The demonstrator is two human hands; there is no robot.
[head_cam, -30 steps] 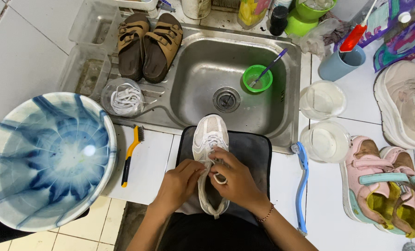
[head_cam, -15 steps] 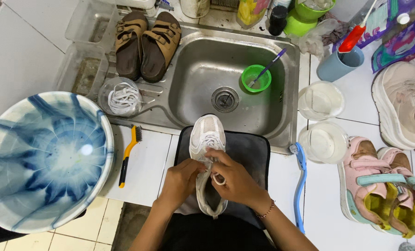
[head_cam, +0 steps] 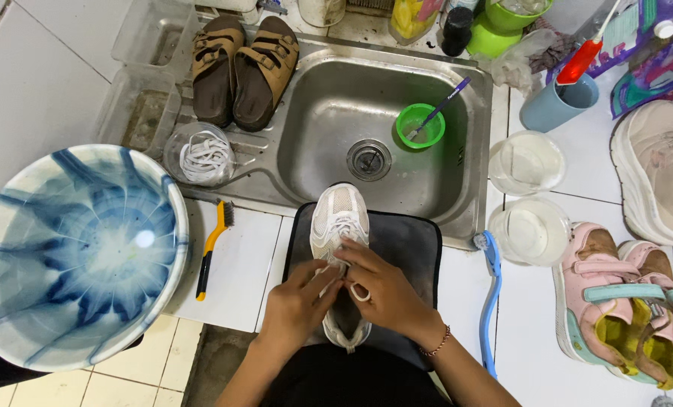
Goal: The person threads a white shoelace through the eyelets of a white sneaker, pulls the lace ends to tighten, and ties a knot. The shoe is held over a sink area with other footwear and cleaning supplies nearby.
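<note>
A white mesh sneaker (head_cam: 338, 218) lies toe-away on a dark grey mat (head_cam: 412, 245) at the counter's front edge. Both my hands rest on its lace area. My left hand (head_cam: 299, 301) pinches the white lace on the shoe's left side. My right hand (head_cam: 381, 290) covers the middle of the shoe, fingers closed on the lace, with a loop of lace showing by my thumb. The heel of the shoe pokes out below my hands.
A steel sink (head_cam: 351, 105) holds a green cup with a toothbrush (head_cam: 421, 124). Brown sandals (head_cam: 246, 64) and a bowl of white laces (head_cam: 204, 154) sit on the drainer. A big blue-white basin (head_cam: 73, 256), a yellow brush (head_cam: 212, 249), a blue brush (head_cam: 491, 301), two clear tubs, pink sandals (head_cam: 622, 301) and a beige sneaker (head_cam: 660, 166) surround the mat.
My hands have shifted slightly on the laces, the fingers working closer together over the middle of the sneaker. The shoe stays in place on the mat.
</note>
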